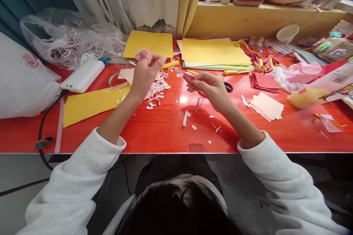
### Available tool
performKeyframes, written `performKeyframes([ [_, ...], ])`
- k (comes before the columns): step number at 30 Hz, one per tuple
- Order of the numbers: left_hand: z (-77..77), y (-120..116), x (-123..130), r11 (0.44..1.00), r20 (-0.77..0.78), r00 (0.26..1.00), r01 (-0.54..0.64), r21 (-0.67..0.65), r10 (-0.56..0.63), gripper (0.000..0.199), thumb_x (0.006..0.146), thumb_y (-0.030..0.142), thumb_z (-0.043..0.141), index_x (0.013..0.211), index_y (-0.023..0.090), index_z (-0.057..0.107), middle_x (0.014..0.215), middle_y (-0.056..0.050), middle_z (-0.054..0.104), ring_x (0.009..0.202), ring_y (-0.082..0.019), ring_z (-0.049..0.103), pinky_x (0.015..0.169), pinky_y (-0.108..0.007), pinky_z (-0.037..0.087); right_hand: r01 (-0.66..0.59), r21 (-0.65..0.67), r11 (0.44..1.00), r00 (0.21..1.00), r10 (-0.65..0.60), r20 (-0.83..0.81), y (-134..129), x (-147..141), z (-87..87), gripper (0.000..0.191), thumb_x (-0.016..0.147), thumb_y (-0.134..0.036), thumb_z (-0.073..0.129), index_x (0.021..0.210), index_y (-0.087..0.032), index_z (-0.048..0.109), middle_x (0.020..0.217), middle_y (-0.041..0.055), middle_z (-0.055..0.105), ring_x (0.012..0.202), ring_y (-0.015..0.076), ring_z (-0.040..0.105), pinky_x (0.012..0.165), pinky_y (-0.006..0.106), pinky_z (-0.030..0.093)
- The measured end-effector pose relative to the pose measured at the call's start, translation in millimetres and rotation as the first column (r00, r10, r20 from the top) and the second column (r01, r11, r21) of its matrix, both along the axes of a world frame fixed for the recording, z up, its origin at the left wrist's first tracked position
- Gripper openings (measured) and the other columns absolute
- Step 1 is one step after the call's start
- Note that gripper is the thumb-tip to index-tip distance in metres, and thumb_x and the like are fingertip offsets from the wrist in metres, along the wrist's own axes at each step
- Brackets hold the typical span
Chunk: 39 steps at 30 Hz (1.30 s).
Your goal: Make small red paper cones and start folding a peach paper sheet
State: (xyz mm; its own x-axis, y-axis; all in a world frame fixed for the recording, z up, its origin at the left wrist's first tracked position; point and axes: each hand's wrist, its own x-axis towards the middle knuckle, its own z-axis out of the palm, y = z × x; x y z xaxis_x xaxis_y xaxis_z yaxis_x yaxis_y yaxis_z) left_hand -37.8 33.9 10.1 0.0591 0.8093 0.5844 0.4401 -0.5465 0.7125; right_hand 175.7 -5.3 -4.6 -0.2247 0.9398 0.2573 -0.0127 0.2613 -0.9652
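My left hand (148, 70) is raised over the table's left middle, its fingers closed on a small round pink piece (143, 55) with a curled look. What it is made of is not clear. My right hand (208, 86) pinches a slim pointed tool with a clear reddish body (188, 77), its tip toward the upper left. The fingers cover part of it. Just below lies a clear red cone-shaped piece (199, 103), like a cap. Behind the right hand shows a black handle loop (228, 86). White paper scraps (157, 90) are heaped beside my left wrist.
Yellow sheets (215, 50) are stacked at the back on the red table (165, 132). A yellow strip (88, 106), tape roll (117, 80) and white power strip (83, 76) lie left. Pale paper squares (267, 106), red squares (264, 82) and a cup (287, 33) are right.
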Motion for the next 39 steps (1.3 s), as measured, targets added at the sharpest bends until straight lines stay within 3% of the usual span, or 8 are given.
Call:
performKeyframes([
  [4,2.5,-19.4,14.5,0.994,-0.202,0.973,0.109,-0.007,-0.108,0.023,0.079,0.043,0.066,0.091,0.023,0.062,0.09,-0.003,0.068,0.083,-0.015,0.06,0.08,-0.032,0.045,-0.019,-0.004,1.0,1.0,0.019,-0.007,-1.1,-1.0,0.0,0.013,0.077,-0.03,0.066,0.078,-0.019,0.06,0.077,0.0004,0.067,0.073,0.0135,0.068,0.076,0.031,0.057],
  [8,-1.5,-15.3,12.7,0.996,-0.157,0.983,0.092,-0.005,-0.092,0.012,0.085,0.035,0.06,0.082,0.023,0.064,0.089,-0.001,0.071,0.086,-0.016,0.062,0.083,-0.032,0.046,-0.034,-0.009,0.999,0.999,0.034,-0.004,-1.0,-1.7,-0.4,0.013,0.077,-0.03,0.067,0.077,-0.018,0.061,0.075,0.0002,0.067,0.072,0.0135,0.068,0.074,0.03,0.057],
  [14,-8.7,17.9,-18.9,0.983,-0.013,0.983,-0.181,0.023,0.182,0.004,0.08,0.021,0.06,0.078,0.023,0.062,0.084,-0.001,0.07,0.074,-0.015,0.06,0.077,-0.033,0.048,-0.016,-0.021,1.0,1.0,0.015,-0.016,-1.1,-1.0,1.2,0.012,0.076,-0.028,0.067,0.076,-0.018,0.061,0.076,0.0009,0.067,0.072,0.0137,0.068,0.075,0.031,0.057],
  [20,-24.9,34.1,-35.8,0.939,-0.339,0.877,-0.334,0.078,0.34,0.019,0.069,0.002,0.057,0.068,0.02,0.061,0.094,-0.006,0.068,0.102,-0.026,0.053,0.095,-0.048,0.036,0.043,0.044,0.998,0.999,-0.044,0.01,3.2,4.6,-0.2,0.013,0.079,-0.031,0.064,0.078,-0.019,0.06,0.076,0.0009,0.067,0.073,0.0139,0.067,0.076,0.032,0.057],
  [24,-24.4,27.8,-27.4,0.934,-0.324,0.876,-0.339,0.115,0.358,0.008,0.071,0.021,0.068,0.068,0.019,0.061,0.092,-0.008,0.068,0.107,-0.03,0.051,0.097,-0.051,0.035,0.066,0.092,0.994,0.998,-0.067,0.006,4.6,8.4,1.0,0.009,0.081,-0.029,0.06,0.08,-0.021,0.058,0.076,-0.0002,0.066,0.074,0.0136,0.068,0.077,0.032,0.056],
  [28,-7.8,11.2,-10.7,0.994,-0.088,0.996,0.006,-0.106,-0.015,0.016,0.087,0.031,0.055,0.093,0.021,0.065,0.082,-0.005,0.068,0.085,-0.018,0.062,0.082,-0.036,0.048,-0.006,0.065,0.998,1.0,0.007,-0.017,0.7,9.4,5.6,0.007,0.081,-0.027,0.059,0.08,-0.02,0.058,0.079,0.0005,0.067,0.074,0.0137,0.068,0.077,0.033,0.056],
  [31,3.0,-3.0,0.4,0.925,0.032,0.96,0.276,-0.261,-0.278,0.03,0.091,0.044,0.049,0.104,0.021,0.064,0.079,-0.006,0.068,0.072,-0.015,0.064,0.067,-0.03,0.052,-0.088,-0.014,0.996,0.996,0.088,-0.011,-2.9,8.5,8.0,0.01,0.08,-0.029,0.061,0.078,-0.019,0.058,0.08,0.0022,0.068,0.074,0.0148,0.068,0.076,0.033,0.056],
  [39,2.5,-8.3,3.2,0.9,0.126,0.931,0.365,-0.238,-0.344,0.012,0.083,0.032,0.064,0.084,0.02,0.068,0.073,-0.004,0.066,0.065,-0.013,0.06,0.059,-0.028,0.052,-0.232,-0.134,0.963,0.968,0.216,-0.129,-4.1,6.6,10.5,0.025,0.08,-0.036,0.067,0.097,-0.018,0.061,0.083,0.0038,0.071,0.074,0.0146,0.069,0.076,0.032,0.057],
])
